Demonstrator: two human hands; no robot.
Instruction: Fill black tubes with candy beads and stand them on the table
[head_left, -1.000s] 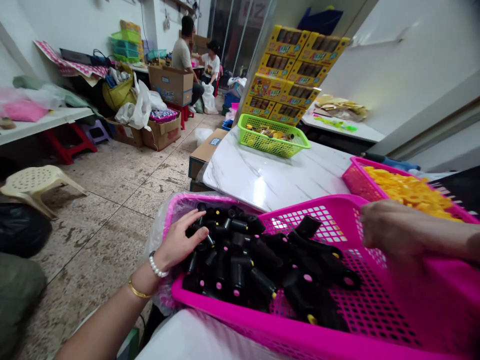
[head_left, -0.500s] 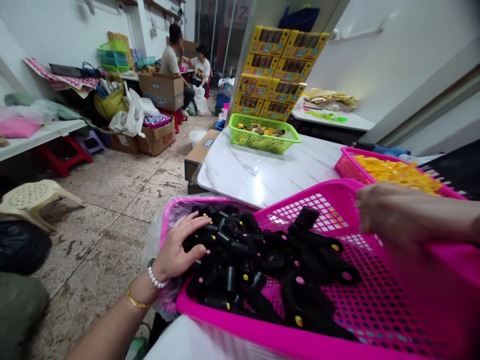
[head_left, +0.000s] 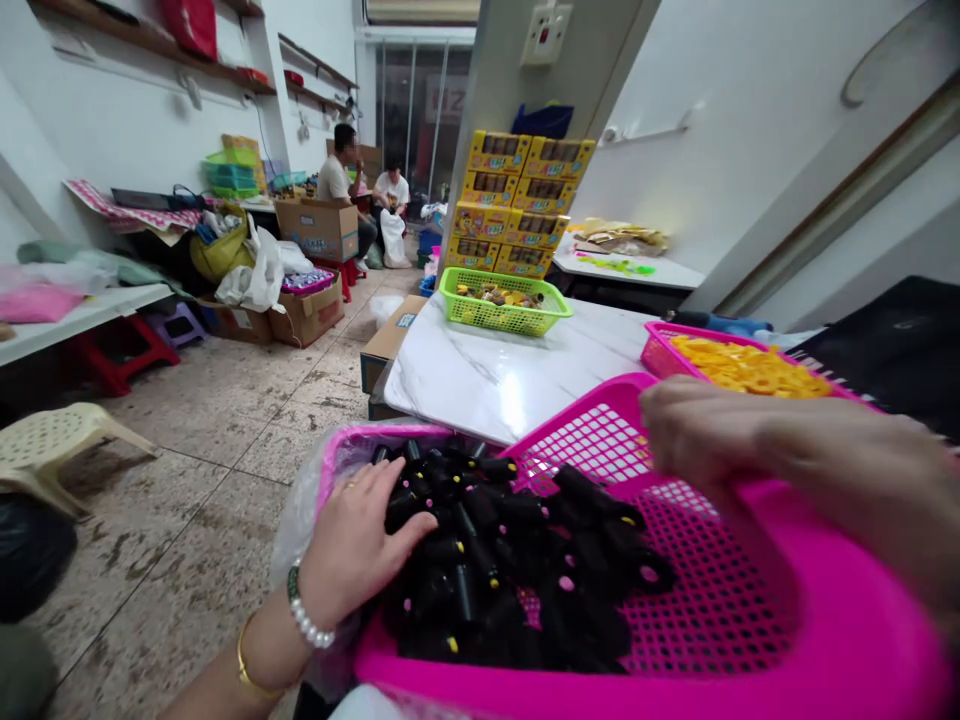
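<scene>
My right hand [head_left: 697, 435] grips the far rim of a bright pink mesh basket [head_left: 712, 590], fingers curled over the edge. The basket leans down to the left, its low end over a pink bin [head_left: 334, 470] lined with clear plastic. Many small black cylindrical parts [head_left: 480, 560], some with yellow or pink dots on their ends, lie heaped across the basket's low end and the bin. On the left side of this heap lies my left hand [head_left: 364, 530], open with the thumb apart, touching the parts. Some of its fingertips are hidden among them.
Behind is a white marbled table [head_left: 480, 375] bearing a green basket [head_left: 510, 315] of small parts and stacked yellow boxes [head_left: 517, 200]. A pink basket of yellow pieces [head_left: 750, 368] stands at right. A cream stool [head_left: 60, 440] is on the floor at left; two people sit farther back.
The pink basket's right end has been raised, tilting it more steeply. Black parts have slid left toward the bin. The camera view has tipped upward.
</scene>
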